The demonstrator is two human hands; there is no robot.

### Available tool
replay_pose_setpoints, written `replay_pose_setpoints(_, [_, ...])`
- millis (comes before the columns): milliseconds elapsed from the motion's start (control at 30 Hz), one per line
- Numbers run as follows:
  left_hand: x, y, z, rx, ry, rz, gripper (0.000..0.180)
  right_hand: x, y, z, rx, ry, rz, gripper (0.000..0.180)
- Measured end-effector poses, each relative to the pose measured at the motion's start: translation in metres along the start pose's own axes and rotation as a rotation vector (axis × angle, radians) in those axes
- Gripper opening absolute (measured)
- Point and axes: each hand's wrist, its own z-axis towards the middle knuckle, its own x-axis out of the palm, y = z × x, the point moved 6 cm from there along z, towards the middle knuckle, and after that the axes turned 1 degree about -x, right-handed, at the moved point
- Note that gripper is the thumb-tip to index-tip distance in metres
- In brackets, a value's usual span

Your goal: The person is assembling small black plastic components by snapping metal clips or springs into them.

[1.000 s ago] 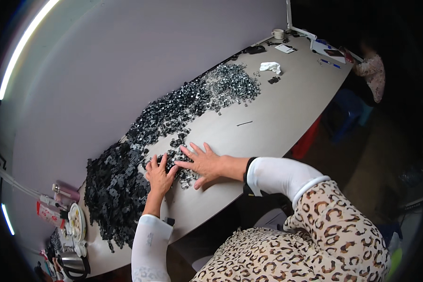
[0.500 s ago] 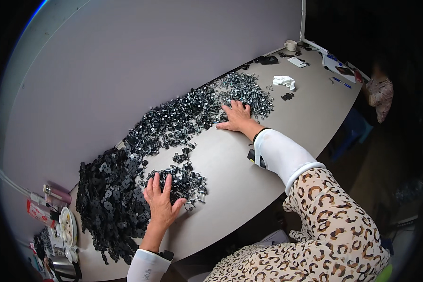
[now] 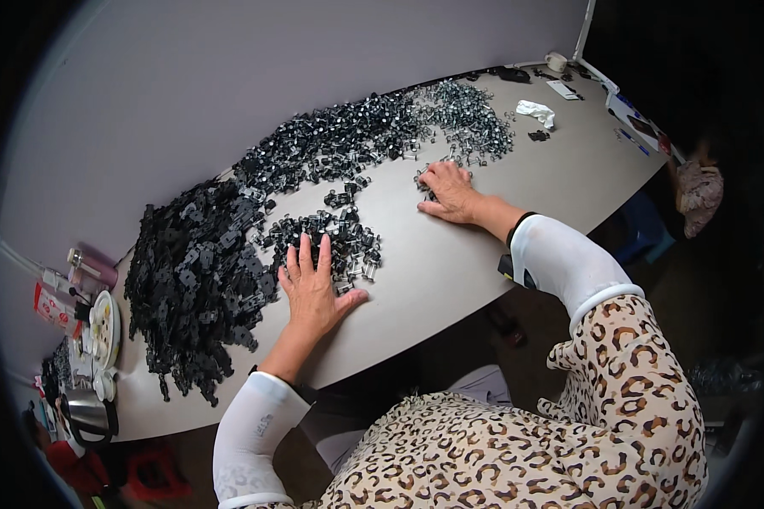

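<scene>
Left grip [image 3: 312, 297], fingers spread wide, lies against a small heap of glossy black-and-silver parts [image 3: 361, 242] on the tabletop [image 3: 407, 297]. Right grip [image 3: 452, 195], curled, covers a few pieces; whether it clasps them cannot be told. Beyond, a band of small parts [image 3: 314, 144] grades from black to silver; matte-black flat pieces [image 3: 191, 280] pile at left.

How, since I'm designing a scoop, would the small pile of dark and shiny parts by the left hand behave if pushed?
The small pile by the left hand would probably spread rather than move as one, since its pieces look loose. They likely slide readily, as the tabletop looks smooth. Some may snag on each other, given their irregular shapes.
</scene>
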Motion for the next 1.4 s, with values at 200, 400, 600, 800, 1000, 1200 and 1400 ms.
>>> replay_pose_setpoints(200, [0.008, -0.002, 0.002, -0.038, 0.006, -0.018, 0.107, 0.015, 0.045, -0.020, -0.094, -0.043, 0.028, 0.053])
replay_pose_setpoints(400, [0.001, -0.006, 0.000, -0.092, 0.014, -0.043, 0.106, 0.024, 0.115, -0.015, -0.197, -0.078, 0.147, 0.052])
replay_pose_setpoints(600, [0.005, 0.009, -0.016, -0.121, 0.033, -0.044, 0.109, -0.008, 0.138, -0.025, -0.210, -0.036, 0.117, 0.064])
replay_pose_setpoints(800, [-0.001, 0.018, -0.018, -0.206, 0.039, -0.070, 0.119, -0.001, 0.070, -0.006, 0.117, -0.175, 0.071, 0.070])
replay_pose_setpoints(1000, [0.004, 0.032, -0.002, -0.159, 0.094, -0.176, 0.126, 0.029, 0.097, -0.008, 0.040, -0.108, 0.198, 0.069])
replay_pose_setpoints(1200, [0.010, 0.031, 0.002, -0.041, 0.062, -0.115, 0.112, 0.032, 0.128, -0.015, -0.003, -0.161, 0.194, 0.061])
replay_pose_setpoints(1400, [-0.005, 0.021, -0.015, -0.016, 0.071, -0.001, 0.101, 0.037, 0.139, -0.017, -0.086, -0.196, 0.176, 0.062])
